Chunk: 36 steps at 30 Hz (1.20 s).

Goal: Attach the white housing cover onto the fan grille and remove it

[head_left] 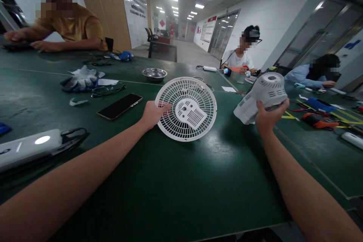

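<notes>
My left hand (154, 114) grips the left rim of a round white fan grille (185, 135), thumb lying over its ribs. The grille is tilted up, so its slotted hub plate faces me. Off to the right, my right hand (268, 117) is wrapped around a white plastic fan motor housing (269, 87), which has vent slots and a round hole on top. Grille and housing are apart from each other. The fingers behind both parts are mostly hidden.
A phone (119, 106), gloves (82, 79) and a metal bowl (154, 74) lie on the green table (170, 189). A white device (31, 147) is at left. An orange-and-black meter (319, 120) lies at right. Three people sit around the table.
</notes>
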Each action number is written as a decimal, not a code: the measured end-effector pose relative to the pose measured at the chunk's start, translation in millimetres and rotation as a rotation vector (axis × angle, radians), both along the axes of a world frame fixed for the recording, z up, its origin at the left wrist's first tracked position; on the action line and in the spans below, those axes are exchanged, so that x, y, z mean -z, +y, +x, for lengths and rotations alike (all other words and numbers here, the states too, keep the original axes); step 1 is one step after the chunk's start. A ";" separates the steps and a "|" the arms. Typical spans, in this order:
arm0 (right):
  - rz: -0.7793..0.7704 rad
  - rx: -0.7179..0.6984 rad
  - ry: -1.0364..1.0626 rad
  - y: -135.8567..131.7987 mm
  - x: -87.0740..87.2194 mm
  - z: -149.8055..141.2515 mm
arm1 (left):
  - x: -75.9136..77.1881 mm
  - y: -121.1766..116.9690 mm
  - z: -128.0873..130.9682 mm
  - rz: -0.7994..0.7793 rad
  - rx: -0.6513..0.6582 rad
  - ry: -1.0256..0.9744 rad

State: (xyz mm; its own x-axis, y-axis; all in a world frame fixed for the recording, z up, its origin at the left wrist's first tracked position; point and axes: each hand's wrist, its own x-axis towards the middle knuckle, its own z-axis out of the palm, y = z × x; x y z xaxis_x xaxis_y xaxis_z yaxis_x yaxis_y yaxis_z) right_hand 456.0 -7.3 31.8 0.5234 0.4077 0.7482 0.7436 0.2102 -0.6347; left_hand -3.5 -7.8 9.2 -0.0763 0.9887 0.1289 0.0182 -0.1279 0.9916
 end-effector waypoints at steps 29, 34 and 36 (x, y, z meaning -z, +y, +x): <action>-0.582 -0.246 -0.335 -18.3 14.1 -129.8 | -1.7 -1.3 0.9 0.005 0.000 -0.007; -0.478 -0.656 0.196 -34.1 5.2 -150.6 | 2.7 2.8 1.2 0.008 -0.011 -0.016; -0.691 -0.947 0.494 -41.1 10.2 -167.1 | 4.2 3.6 0.5 0.023 -0.002 -0.010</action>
State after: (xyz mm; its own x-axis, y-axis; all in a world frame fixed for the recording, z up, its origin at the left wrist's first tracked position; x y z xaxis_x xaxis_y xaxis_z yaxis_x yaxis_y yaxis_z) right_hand 288.9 -48.4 21.6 -0.0236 0.9989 0.0410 0.1382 0.0438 -0.9894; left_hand -3.0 -4.2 5.0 -0.0796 0.9854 0.1505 0.0088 -0.1503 0.9886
